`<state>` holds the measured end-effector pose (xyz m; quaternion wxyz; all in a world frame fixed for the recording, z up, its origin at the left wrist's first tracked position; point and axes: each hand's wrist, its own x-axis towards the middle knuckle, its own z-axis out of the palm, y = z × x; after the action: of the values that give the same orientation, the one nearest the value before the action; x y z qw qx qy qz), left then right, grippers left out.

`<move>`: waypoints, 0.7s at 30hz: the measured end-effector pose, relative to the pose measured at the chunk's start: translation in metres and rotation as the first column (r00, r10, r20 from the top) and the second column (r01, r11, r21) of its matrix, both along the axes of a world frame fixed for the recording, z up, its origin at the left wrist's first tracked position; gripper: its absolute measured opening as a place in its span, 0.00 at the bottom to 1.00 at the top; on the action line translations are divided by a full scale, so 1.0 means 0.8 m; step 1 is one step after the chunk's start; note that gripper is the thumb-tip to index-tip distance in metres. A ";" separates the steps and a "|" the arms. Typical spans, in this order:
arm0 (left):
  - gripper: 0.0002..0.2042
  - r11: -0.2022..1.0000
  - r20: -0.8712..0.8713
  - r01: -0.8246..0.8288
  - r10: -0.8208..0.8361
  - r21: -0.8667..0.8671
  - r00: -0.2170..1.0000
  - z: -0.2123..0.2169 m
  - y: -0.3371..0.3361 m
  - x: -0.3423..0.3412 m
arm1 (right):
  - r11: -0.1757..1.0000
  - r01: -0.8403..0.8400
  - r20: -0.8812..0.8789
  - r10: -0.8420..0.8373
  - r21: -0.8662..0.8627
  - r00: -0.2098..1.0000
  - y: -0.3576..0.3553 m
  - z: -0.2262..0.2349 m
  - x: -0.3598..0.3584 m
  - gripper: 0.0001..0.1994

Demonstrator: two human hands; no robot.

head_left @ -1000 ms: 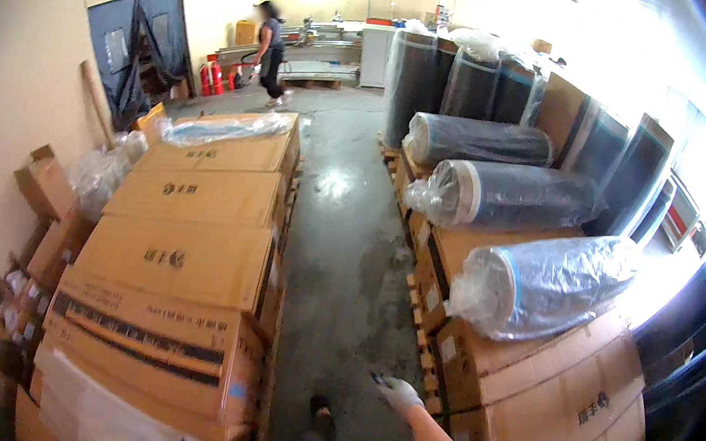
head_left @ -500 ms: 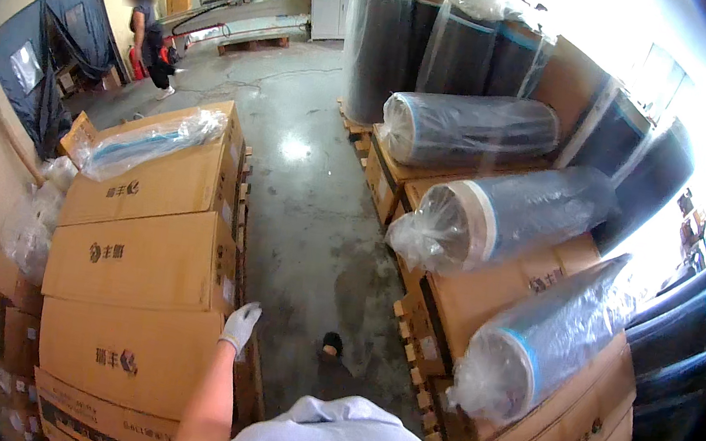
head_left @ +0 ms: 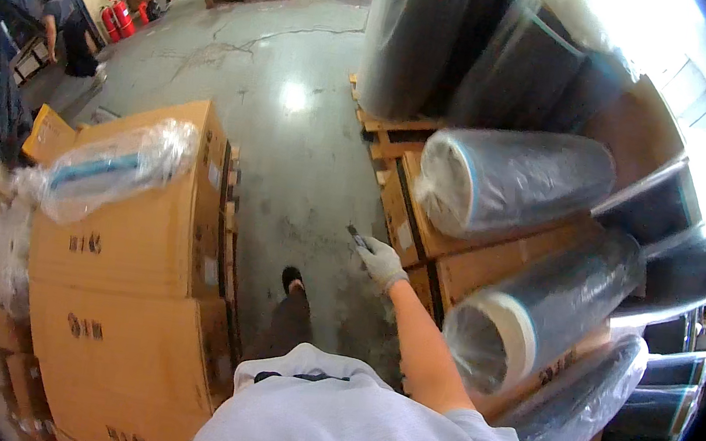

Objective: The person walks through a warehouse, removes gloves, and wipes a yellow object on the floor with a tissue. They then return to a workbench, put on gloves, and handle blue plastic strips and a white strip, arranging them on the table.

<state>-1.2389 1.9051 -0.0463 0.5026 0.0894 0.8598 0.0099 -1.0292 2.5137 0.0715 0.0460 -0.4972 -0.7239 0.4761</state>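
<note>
Tool: a small dark slim tool (head_left: pixel 356 237), too small to tell its kind, stuck out of the fist toward 11 o'clock, over the floor and touching nothing else.
Right hand: the white-gloved right hand (head_left: pixel 380 262) was clenched around the tool's lower end, arm stretched forward just right of picture centre.
Left hand: out of view, so its state could not be told.
Change: half a second before, the gloved left hand swung forward at 7 o'clock beside the boxes. Now the right hand was out front instead, and the view had moved up the aisle and tilted down.
Bearing on the work: judging by this, the person was walking with the tool carried and not yet put to anything.
Nearest goods: at 3 o'clock of the hand lay a plastic-wrapped dark roll with a pale core (head_left: pixel 535 318), and at 1 o'clock a second wrapped grey roll (head_left: pixel 516 183), both on brown cartons over a wooden pallet (head_left: pixel 397 151).
Left side: stacked brown cardboard boxes (head_left: pixel 140 230) at 9 o'clock, with a clear-wrapped bundle (head_left: pixel 104 168) on top.
Underfoot: grey concrete floor (head_left: pixel 291 151), with a dark shoe (head_left: pixel 293 279) at 8 o'clock of the hand.
Far end: another person (head_left: pixel 63 31) stood bent at 10 o'clock, well apart.
</note>
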 end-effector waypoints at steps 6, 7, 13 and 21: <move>0.30 0.989 -0.056 0.103 -0.098 0.101 0.994 -0.016 0.322 -0.245 | 0.968 0.137 0.627 0.027 -0.211 0.778 0.154 -0.189 0.040 0.25; 0.30 0.986 -0.119 0.111 -0.095 0.129 0.988 -0.012 0.375 -0.294 | 0.910 0.222 0.711 0.103 -0.350 0.696 0.160 -0.182 0.027 0.25; 0.26 0.714 -0.257 0.258 -0.112 0.651 0.960 0.070 0.942 -0.549 | 0.884 0.193 0.721 0.204 -0.427 0.663 0.240 -0.244 0.045 0.21; 0.28 0.833 -0.207 0.182 -0.083 0.523 0.975 -0.029 1.179 -0.741 | 0.995 0.003 0.685 0.065 -0.098 0.725 0.637 -0.302 -0.202 0.26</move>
<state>-1.8320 2.8484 -0.0693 0.3791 0.2870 0.8548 0.2079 -1.1910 3.0230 -0.1702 -0.2563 -0.6276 -0.6748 0.2917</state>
